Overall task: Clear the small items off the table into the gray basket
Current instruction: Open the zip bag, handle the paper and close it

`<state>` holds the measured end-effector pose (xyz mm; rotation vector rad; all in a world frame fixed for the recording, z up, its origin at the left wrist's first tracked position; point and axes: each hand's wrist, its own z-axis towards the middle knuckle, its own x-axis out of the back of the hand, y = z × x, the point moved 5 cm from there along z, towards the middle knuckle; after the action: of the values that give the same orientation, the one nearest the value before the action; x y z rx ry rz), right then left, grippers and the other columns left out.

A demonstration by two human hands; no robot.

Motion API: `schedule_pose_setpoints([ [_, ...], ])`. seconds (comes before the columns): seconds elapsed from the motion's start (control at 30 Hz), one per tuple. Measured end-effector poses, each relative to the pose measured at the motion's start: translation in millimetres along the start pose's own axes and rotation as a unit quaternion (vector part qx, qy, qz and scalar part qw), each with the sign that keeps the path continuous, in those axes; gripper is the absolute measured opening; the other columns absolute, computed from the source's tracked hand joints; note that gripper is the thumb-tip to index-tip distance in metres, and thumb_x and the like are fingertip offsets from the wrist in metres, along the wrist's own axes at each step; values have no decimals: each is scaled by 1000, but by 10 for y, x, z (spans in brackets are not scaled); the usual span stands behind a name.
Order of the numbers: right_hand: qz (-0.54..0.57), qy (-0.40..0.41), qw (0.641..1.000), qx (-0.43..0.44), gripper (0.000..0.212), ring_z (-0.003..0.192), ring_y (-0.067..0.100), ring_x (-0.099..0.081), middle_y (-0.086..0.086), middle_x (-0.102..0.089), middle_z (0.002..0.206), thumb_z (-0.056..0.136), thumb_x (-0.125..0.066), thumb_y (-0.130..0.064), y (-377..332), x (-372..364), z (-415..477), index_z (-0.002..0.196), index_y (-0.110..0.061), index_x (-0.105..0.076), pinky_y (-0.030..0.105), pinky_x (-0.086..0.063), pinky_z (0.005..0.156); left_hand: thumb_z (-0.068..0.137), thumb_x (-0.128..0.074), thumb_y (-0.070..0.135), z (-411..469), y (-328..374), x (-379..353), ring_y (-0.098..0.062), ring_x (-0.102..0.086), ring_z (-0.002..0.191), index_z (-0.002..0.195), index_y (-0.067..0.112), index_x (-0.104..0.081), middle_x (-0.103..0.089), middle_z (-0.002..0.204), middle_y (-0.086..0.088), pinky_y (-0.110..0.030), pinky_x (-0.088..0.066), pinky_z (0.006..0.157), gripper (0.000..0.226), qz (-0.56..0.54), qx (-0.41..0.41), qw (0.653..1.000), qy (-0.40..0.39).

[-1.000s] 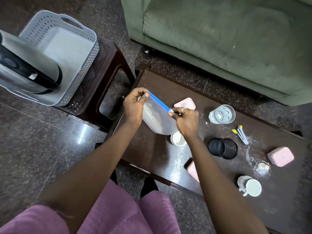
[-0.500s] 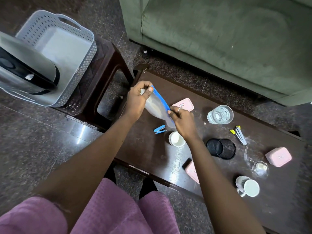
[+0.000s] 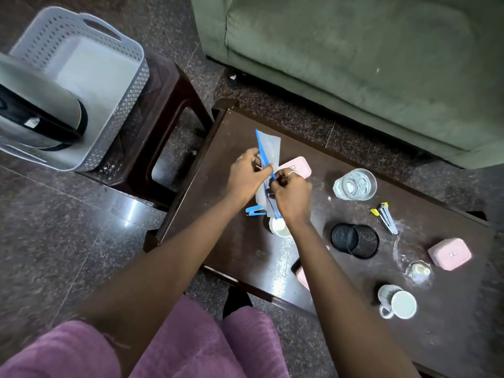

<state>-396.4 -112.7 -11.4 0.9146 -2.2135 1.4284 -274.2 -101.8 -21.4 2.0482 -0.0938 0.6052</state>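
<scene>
**Translucent plastic pouch held in both hands over table end**

Frosted, thin-walled zip pouch [image 3: 270, 148] with a blue sealing strip, held edge-on and roughly upright above the left end of the dark, glossy wooden table [image 3: 234, 249]. Pinched at mid-strip by left hand [image 3: 246, 177], thumb against fingers. Gripped just below by right hand [image 3: 291, 197], fingers curled round the same strip. Hands close together, almost touching.

On the tabletop under the pouch: blue plastic clip [image 3: 255, 210], lying flat. Just beside it, small round white cup [image 3: 279, 229], partly hidden by the right wrist. Behind the hands, rounded pink case [image 3: 300, 166]. Further right: ribbed clear glass [image 3: 354, 184], black mesh cylinder [image 3: 354, 241] lying on its side, pink rounded box [image 3: 450, 253], white mug [image 3: 398, 301].

Perforated gray basket [image 3: 128, 85] of moulded plastic on a dark wooden stool [image 3: 174, 105], left of the table and apart from it.
</scene>
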Motion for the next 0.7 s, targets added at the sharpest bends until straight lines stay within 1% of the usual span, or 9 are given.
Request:
schedule_pose_setpoints([
  [0.1,-7,49,998,-27,5,81,30,-65,13,-71,81,83,-59,-16,54,62,-28,79,-14,-60,26,-44,66,83,-66,19,-31,69,-93,-23,-64,94,115,15,-60,-70,94,-8,-35,-50,87,33,-20,-1,999,-29],
  [0.2,16,61,997,-43,6,83,30,-64,13,-71,83,85,-59,-20,93,101,-18,81,-15,-56,25,-42,67,85,-65,18,-39,87,-158,-22,-65,98,119,16,-60,-71,100,-8,-33,-49,90,34,-16,7,998,-60],
  [0.27,18,69,996,-47,6,83,31,-65,14,-71,85,85,-57,-18,116,136,-13,82,-16,-52,28,-47,71,84,-63,14,-41,97,-184,-22,-64,98,116,17,-62,-71,101,-8,-32,-49,89,32,13,8,998,-64],
  [0.37,44,110,991,-62,10,84,36,-66,18,-69,85,84,-53,-12,183,239,-41,83,-17,-45,36,-51,76,76,-62,8,-44,142,-145,-21,-59,82,102,12,-66,-67,82,-5,-28,-46,80,27,30,7,999,-9],
  [0.47,11,178,982,-54,16,89,39,-61,22,-65,94,81,-50,-3,245,395,-94,94,-11,-44,33,-36,70,74,-62,6,-23,176,-40,-15,-49,74,91,10,-68,-50,68,5,-19,-38,71,19,25,-6,996,81],
  [0.53,-53,199,979,-4,35,105,42,-54,25,-56,114,77,-49,6,220,446,-137,110,-3,-46,31,-36,81,75,-60,6,-25,182,11,-15,-49,72,89,11,-69,-52,77,0,-15,-35,68,18,14,-16,992,122],
  [0.6,-164,216,957,102,46,117,44,-46,27,-48,129,74,-53,11,131,433,-207,120,3,-49,35,-36,98,75,-59,5,-44,198,7,-15,-49,69,89,11,-71,-53,81,-3,-13,-35,67,19,2,-38,990,134],
  [0.63,-187,209,947,156,42,119,42,-44,27,-48,129,77,-53,8,104,407,-225,119,3,-52,35,-35,102,75,-59,4,-63,208,-13,-15,-48,67,89,11,-71,-53,81,-4,-13,-34,66,20,-3,-49,990,130],
  [0.7,-172,129,956,201,30,119,33,-46,20,-51,125,87,-48,1,75,320,-198,116,1,-55,21,-33,99,75,-59,3,-99,222,-57,-14,-48,64,90,12,-72,-53,79,-3,-13,-34,65,21,-10,-66,990,122],
])
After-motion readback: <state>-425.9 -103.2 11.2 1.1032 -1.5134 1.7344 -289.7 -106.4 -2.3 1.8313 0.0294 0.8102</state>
